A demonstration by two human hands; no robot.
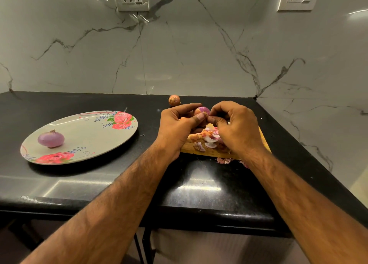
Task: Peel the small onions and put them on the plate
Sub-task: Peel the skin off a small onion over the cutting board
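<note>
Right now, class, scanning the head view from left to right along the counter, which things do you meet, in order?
Peeled onion on the flowered plate → left hand → onion being peeled → right hand.

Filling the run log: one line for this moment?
left hand: holds onion | right hand: peeling it | plate: one peeled | counter: one unpeeled

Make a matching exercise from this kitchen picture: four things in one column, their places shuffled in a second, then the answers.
Things:
1. peeled onion
2. unpeeled onion
3. half-peeled onion
4. loose skins

Places:
A. on the cutting board
B. between both hands
C. on the flowered plate
D. on the counter near the wall

Pairs: 1-C, 2-D, 3-B, 4-A
</note>
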